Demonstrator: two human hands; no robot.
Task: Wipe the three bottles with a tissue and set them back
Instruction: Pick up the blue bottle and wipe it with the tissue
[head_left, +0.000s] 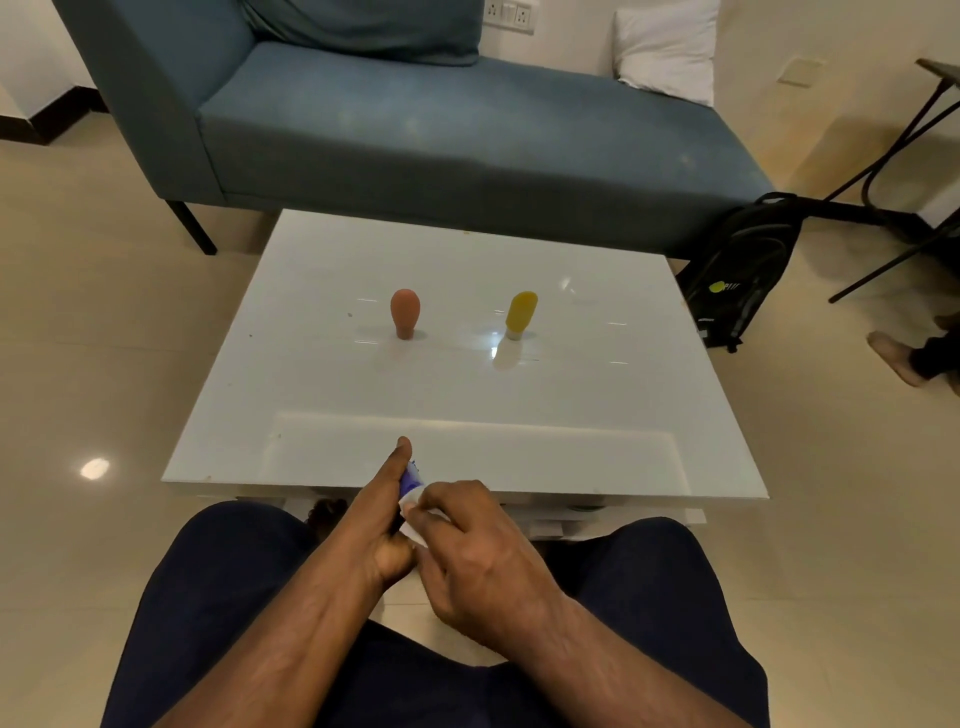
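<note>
An orange bottle (404, 312) and a yellow bottle (520, 314) stand cap-down, side by side, in the middle of the white table (322, 395). My left hand (375, 525) grips a blue bottle (411, 478) over the table's front edge, and only a small part of that bottle shows between my fingers. My right hand (475, 551) pinches a white tissue (415, 526) against the blue bottle. Both hands hover above my lap, touching each other.
A blue sofa (441, 140) stands right behind the table. A black backpack (740, 270) leans by the table's far right corner. Another person's foot (896, 353) shows at the right edge, near dark metal chair legs (883, 171).
</note>
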